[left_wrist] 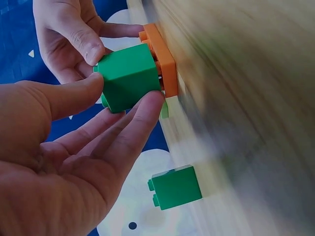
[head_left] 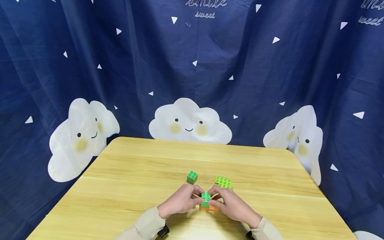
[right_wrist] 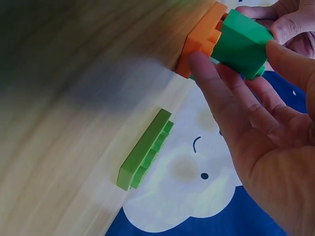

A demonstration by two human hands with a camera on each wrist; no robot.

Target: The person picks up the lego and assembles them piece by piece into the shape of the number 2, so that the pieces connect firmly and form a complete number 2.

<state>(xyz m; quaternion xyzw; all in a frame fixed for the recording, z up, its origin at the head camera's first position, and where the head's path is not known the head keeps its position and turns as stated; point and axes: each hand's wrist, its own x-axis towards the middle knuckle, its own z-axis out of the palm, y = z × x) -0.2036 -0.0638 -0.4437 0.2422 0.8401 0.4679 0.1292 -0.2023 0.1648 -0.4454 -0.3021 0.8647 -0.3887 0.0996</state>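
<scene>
A green toy building brick (head_left: 205, 197) stands over a flat orange brick (left_wrist: 165, 63) on the table. In the left wrist view, orange studs show in a narrow gap beneath it. My left hand (head_left: 181, 200) pinches the green brick between thumb and fingers. From the other side my right hand (head_left: 235, 204) grips it too, its thumb by the studded top. One right fingertip touches the orange brick, as the right wrist view shows. Farther back on the table, a second green brick (head_left: 192, 177) sits ahead of the left hand, studs up.
A flat lime-green brick (head_left: 223, 182) lies studs up just beyond the right hand. The wooden table (head_left: 135, 166) has rounded far corners. Behind it hangs a dark blue curtain (head_left: 135, 50) printed with clouds and triangles.
</scene>
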